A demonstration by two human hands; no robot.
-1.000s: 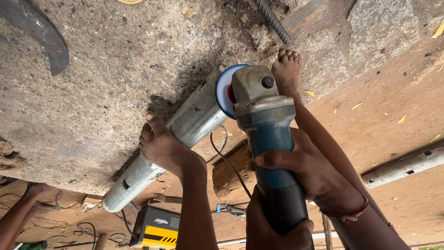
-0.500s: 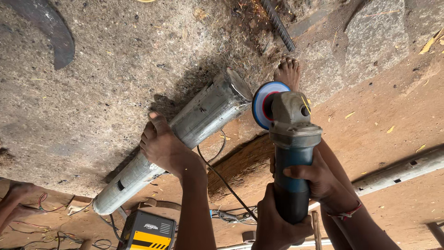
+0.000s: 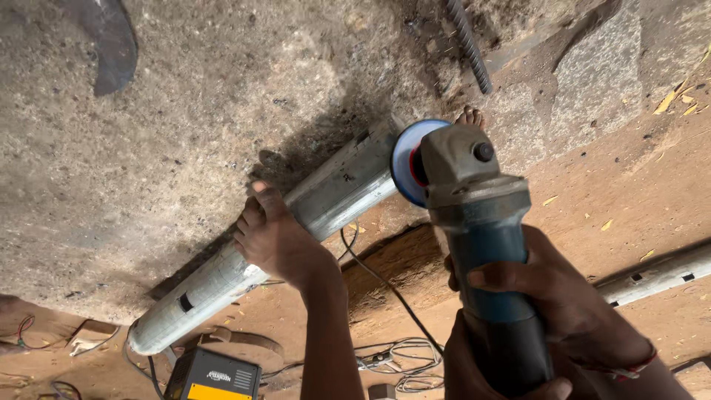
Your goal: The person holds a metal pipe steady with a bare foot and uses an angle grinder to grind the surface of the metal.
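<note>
both my hands, right hand [image 3: 570, 311] and left hand [image 3: 485, 370], are clenched round the blue angle grinder [image 3: 474, 222], its disc at the end of the grey metal pipe [image 3: 296, 230]; my foot [image 3: 278, 237] rests on the pipe; a yellow-and-black box [image 3: 215, 378] sits at the bottom edge

You hold an angle grinder [image 3: 474, 244] with a matt grey cast-metal gear head and a smooth blue plastic body; its disc [image 3: 406, 159] shows a pale, slightly glossy face with a red centre. The pipe [image 3: 296, 230] under your foot [image 3: 278, 237] is dull galvanised-looking metal, scuffed and streaked. The slab [image 3: 185, 133] beneath it is rough, pitted concrete. A ribbed steel rebar [image 3: 468, 44] looks rusty and matt. The ground [image 3: 607, 185] is loose, dusty reddish earth. The yellow-and-black machine casing [image 3: 215, 378] appears smooth.
</note>
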